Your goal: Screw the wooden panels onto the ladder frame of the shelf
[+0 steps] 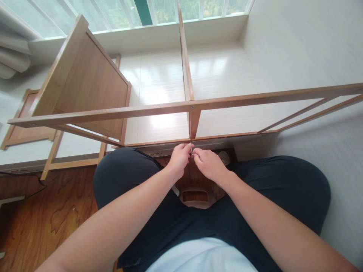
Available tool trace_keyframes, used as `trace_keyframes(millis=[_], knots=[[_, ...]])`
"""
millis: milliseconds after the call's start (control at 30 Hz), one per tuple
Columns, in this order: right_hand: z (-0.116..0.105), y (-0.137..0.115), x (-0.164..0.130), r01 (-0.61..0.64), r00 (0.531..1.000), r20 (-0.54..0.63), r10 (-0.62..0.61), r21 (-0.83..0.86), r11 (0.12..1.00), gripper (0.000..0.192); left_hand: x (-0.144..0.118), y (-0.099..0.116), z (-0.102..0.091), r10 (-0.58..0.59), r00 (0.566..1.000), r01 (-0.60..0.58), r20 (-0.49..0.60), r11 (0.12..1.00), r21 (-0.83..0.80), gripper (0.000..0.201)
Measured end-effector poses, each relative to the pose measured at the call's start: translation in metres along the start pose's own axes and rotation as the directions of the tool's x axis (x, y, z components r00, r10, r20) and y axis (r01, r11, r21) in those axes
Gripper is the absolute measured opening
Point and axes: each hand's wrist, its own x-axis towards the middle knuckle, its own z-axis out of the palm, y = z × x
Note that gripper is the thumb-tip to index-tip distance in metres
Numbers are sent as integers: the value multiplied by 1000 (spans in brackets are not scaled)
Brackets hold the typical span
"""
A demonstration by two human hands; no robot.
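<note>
On a pale floor (159,79) by a window, a small metal key (192,150) is pinched between both hands (195,160), held against the wooden frame (190,107) for turning.

The single head-worn camera looked steeply forward and down from close above the seated person's lap, taking in both forearms running up from the bottom edge to the middle, the wooden frame (181,107) crossing just beyond them, and the window (119,11) along the top edge.

A home room: wood-grain floor (51,215), bright window (119,11), half-assembled wooden shelf frame (181,107).
</note>
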Motion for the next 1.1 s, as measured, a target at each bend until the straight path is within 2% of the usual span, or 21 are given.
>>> trace_keyframes(millis=[767, 1100], knots=[[-2, 0, 1, -18, 1000, 18, 18, 10, 1000, 25, 3, -4, 0, 2, 1000, -2, -2, 1000, 15, 11], [-3, -4, 0, -32, 999, 7, 31, 40, 999, 23, 3, -3, 0, -9, 1000, 10, 17, 998, -55, 12]])
